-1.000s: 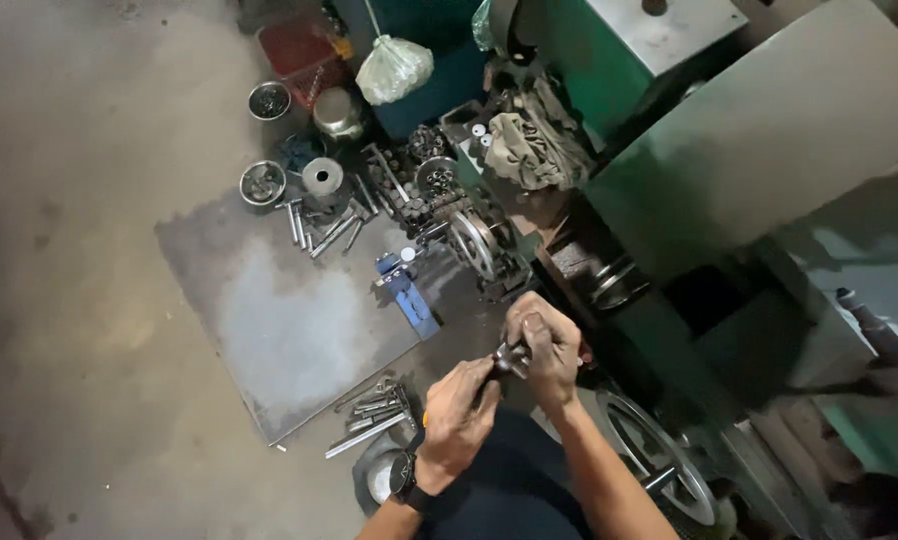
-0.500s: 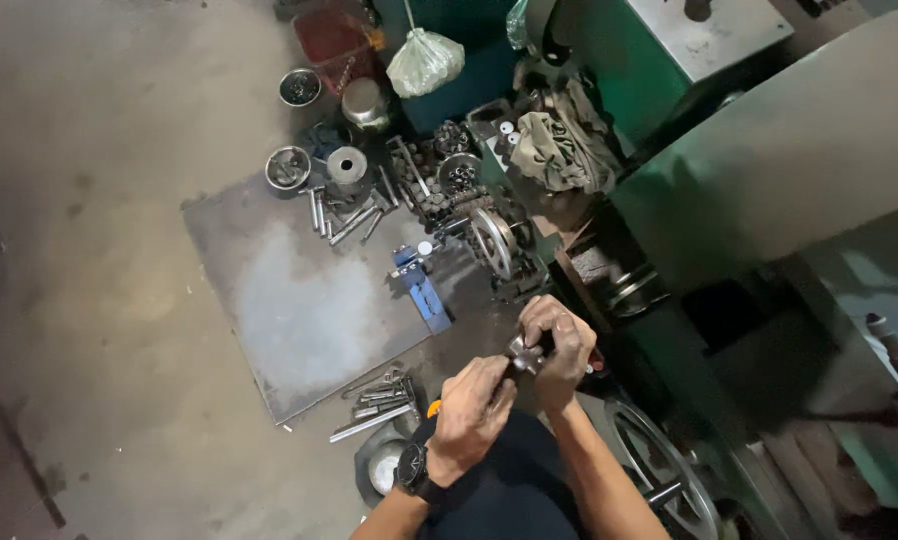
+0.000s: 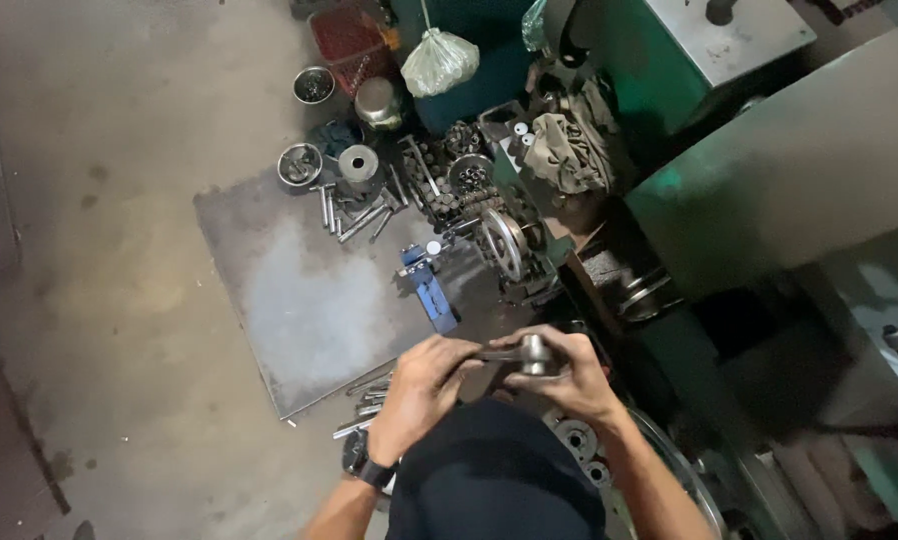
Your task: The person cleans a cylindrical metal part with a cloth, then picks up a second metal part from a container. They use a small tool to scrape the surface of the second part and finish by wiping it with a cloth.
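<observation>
Head view, only one: both hands up over the lap, w/ a short metal tool [image 3: 514,353] between them. Its long axis runs about left–right across the frame, nearly level; round socket-like head at the right end, thin dark shank pointing left. Left hand [image 3: 421,392] is clenched round the shank end, watch on the wrist. Right hand [image 3: 569,375] grasps the round head end, fingers curled under it. One tool, two hands on it; hands nearly touching at the middle.

Below on the floor: one grey steel plate [image 3: 299,300], long edges slanting. At its far edge 2 small steel bowls [image 3: 300,164], one round metal disc w/ centre hole [image 3: 358,162], a loose bunch of bolts [image 3: 354,215] – count unclear. One blue clamp-like piece [image 3: 431,292] lies on the plate, long axis toward the hands. One pulley wheel [image 3: 504,243] stands on edge beside the green machine [image 3: 729,170]. A rag [image 3: 559,150] lies on the machine, a knotted plastic bag [image 3: 439,62] hangs beyond. More bolts [image 3: 364,400] sit just left of the left hand.
</observation>
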